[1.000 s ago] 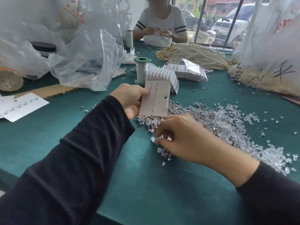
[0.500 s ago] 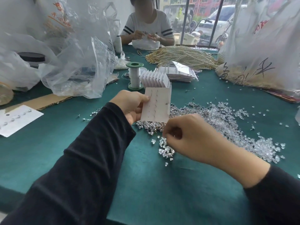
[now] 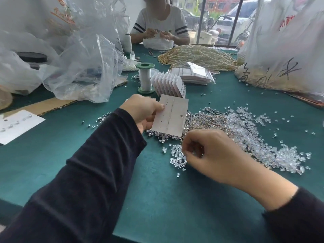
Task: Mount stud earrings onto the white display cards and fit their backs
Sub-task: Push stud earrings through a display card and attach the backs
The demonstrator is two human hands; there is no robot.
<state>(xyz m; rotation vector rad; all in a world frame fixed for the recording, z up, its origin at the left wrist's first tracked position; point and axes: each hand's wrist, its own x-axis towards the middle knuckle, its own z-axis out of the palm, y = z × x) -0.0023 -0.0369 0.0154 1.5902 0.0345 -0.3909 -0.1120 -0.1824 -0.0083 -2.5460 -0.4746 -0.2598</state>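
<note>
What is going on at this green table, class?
A person's left hand holds a white paper display card, with thin stud posts showing in it. The right hand, fingers curled, is down at the heap of clear plastic earring backs; whether it pinches one is unclear. A pile of silver stud earrings lies next to them on the green table.

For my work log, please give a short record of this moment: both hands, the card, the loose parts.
left hand: holds white card by its left edge
white card: thin posts show in columns
right hand: fingers curled over clear backs; what it holds is hidden
stud pile: on green table, beyond the right hand
fanned cards: standing row behind
</note>
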